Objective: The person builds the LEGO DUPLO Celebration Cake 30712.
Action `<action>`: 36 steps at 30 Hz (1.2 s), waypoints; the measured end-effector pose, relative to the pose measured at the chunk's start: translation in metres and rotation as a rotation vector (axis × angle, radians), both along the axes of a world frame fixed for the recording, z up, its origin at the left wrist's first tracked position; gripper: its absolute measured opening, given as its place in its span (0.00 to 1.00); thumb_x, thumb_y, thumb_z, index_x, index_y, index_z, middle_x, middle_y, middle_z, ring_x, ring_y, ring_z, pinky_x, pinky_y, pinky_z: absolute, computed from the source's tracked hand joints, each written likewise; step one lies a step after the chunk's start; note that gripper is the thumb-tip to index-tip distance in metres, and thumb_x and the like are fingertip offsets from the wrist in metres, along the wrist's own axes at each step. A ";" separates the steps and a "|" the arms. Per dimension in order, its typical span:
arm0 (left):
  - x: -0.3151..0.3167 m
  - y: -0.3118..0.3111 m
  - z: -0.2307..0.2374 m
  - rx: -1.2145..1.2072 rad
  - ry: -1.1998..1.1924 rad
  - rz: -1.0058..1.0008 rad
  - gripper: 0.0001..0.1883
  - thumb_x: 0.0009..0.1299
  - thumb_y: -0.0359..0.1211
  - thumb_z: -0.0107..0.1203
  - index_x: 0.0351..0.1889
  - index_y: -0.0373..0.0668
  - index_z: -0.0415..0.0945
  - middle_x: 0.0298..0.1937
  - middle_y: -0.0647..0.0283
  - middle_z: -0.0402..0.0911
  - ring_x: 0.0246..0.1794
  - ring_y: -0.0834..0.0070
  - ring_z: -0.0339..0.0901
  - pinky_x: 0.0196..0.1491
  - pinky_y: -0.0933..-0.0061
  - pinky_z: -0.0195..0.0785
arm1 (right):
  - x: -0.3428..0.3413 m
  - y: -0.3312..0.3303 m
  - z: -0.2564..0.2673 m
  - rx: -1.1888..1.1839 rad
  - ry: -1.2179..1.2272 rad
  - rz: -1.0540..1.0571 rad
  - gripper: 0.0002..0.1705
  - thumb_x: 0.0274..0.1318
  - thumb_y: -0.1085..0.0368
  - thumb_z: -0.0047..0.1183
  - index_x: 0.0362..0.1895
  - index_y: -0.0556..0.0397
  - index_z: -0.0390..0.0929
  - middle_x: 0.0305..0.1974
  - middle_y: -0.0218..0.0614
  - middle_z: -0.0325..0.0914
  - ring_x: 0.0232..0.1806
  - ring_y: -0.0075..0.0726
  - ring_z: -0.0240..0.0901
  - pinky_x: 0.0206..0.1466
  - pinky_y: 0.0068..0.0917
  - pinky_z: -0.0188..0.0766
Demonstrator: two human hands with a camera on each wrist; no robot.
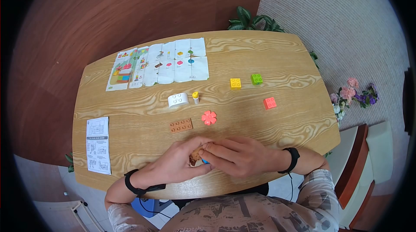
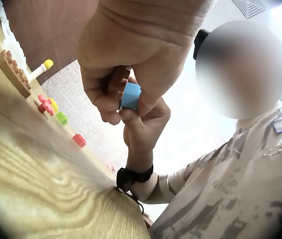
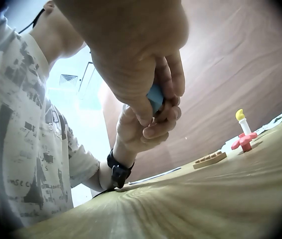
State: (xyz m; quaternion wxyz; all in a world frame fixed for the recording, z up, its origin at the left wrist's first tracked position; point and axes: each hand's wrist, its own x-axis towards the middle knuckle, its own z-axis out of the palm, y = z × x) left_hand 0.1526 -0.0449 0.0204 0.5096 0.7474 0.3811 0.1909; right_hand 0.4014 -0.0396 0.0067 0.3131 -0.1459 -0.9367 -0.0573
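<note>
Watching the feed from my end, I had both hands brought together over the near edge of the desk [image 1: 294, 132], narrow, each on a small part. Left hand [image 1: 184, 158] gripped a brown piece [image 1: 195, 157] between thumb and fingers; right hand [image 1: 236, 156] pinched a blue brick [image 2: 131, 95] right against it. I couldn't tell whether the two were locked together, fingers covered the join. Both parts sat up in the grip, above the desktop. Just beyond the hands lay a brown studded plate [image 1: 180, 126], with a coral flower piece [image 1: 209, 117] near its right end. Behind those I had a white arched brick [image 1: 177, 99], studs up, and a candle piece [image 1: 195, 97] upright just beside it, yellow flame on top. Off to the right, well apart from the hands: yellow brick [image 1: 235, 84], green brick [image 1: 257, 79] near it, coral brick [image 1: 270, 103] closer in. Creased colour instruction sheet [image 1: 151, 76] was spread flat at far left; black-and-white printed sheet [image 1: 98, 145] lay along the left edge. I saw a black band [image 1: 294, 160] on the right wrist.
</note>
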 end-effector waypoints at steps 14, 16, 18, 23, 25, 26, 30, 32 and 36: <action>0.000 0.000 -0.001 -0.046 -0.001 -0.007 0.30 0.67 0.30 0.74 0.67 0.37 0.77 0.44 0.61 0.89 0.41 0.78 0.86 0.42 0.74 0.79 | 0.002 0.001 -0.001 0.033 -0.021 0.026 0.21 0.61 0.65 0.62 0.58 0.59 0.86 0.57 0.44 0.86 0.49 0.34 0.86 0.42 0.27 0.82; -0.001 0.001 0.000 -0.026 0.018 -0.026 0.31 0.67 0.31 0.75 0.68 0.38 0.76 0.46 0.59 0.89 0.43 0.74 0.88 0.43 0.72 0.81 | 0.003 0.001 0.000 0.016 -0.056 0.025 0.21 0.61 0.65 0.62 0.58 0.59 0.85 0.57 0.44 0.86 0.50 0.35 0.86 0.42 0.28 0.82; -0.002 0.002 0.000 -0.012 0.031 -0.042 0.32 0.68 0.33 0.76 0.68 0.38 0.76 0.48 0.58 0.89 0.45 0.70 0.90 0.44 0.70 0.82 | 0.003 0.001 0.001 0.005 -0.074 0.024 0.21 0.62 0.64 0.63 0.58 0.58 0.85 0.56 0.43 0.86 0.50 0.35 0.86 0.42 0.28 0.82; -0.002 0.003 0.000 -0.026 0.041 -0.061 0.33 0.69 0.37 0.78 0.69 0.38 0.75 0.50 0.56 0.89 0.48 0.65 0.90 0.45 0.67 0.84 | 0.002 0.002 -0.002 -0.020 -0.077 0.023 0.22 0.62 0.62 0.64 0.58 0.57 0.85 0.55 0.43 0.86 0.50 0.35 0.86 0.42 0.28 0.82; -0.002 0.003 0.000 -0.023 0.027 -0.050 0.33 0.69 0.36 0.78 0.69 0.38 0.75 0.50 0.56 0.89 0.48 0.66 0.90 0.45 0.68 0.84 | 0.002 0.002 -0.002 -0.017 -0.080 0.019 0.22 0.61 0.62 0.64 0.58 0.57 0.85 0.55 0.42 0.86 0.50 0.35 0.86 0.42 0.28 0.82; -0.002 0.003 0.000 -0.022 0.021 -0.045 0.33 0.69 0.35 0.78 0.69 0.38 0.75 0.50 0.56 0.90 0.48 0.66 0.90 0.45 0.68 0.84 | 0.002 0.002 -0.002 -0.016 -0.081 0.016 0.22 0.61 0.62 0.64 0.58 0.57 0.85 0.55 0.42 0.86 0.49 0.35 0.86 0.42 0.28 0.82; -0.002 0.003 -0.006 -0.015 -0.030 -0.033 0.32 0.71 0.39 0.75 0.68 0.37 0.75 0.51 0.51 0.87 0.45 0.61 0.88 0.41 0.64 0.84 | 0.002 0.002 0.003 -0.013 -0.083 -0.001 0.22 0.60 0.62 0.64 0.58 0.56 0.85 0.56 0.41 0.86 0.50 0.34 0.86 0.42 0.27 0.81; -0.002 0.004 -0.003 -0.038 0.015 -0.029 0.31 0.70 0.38 0.75 0.68 0.37 0.76 0.51 0.51 0.87 0.45 0.62 0.88 0.41 0.64 0.84 | 0.002 0.003 0.002 0.000 -0.073 0.001 0.22 0.59 0.62 0.64 0.58 0.56 0.85 0.56 0.40 0.86 0.50 0.33 0.86 0.41 0.27 0.80; -0.002 0.004 -0.004 -0.006 0.033 -0.032 0.31 0.70 0.37 0.75 0.67 0.36 0.76 0.50 0.51 0.87 0.45 0.61 0.88 0.42 0.64 0.83 | 0.002 0.003 -0.002 -0.013 -0.083 -0.002 0.22 0.59 0.63 0.64 0.58 0.55 0.85 0.56 0.39 0.85 0.50 0.33 0.86 0.41 0.27 0.80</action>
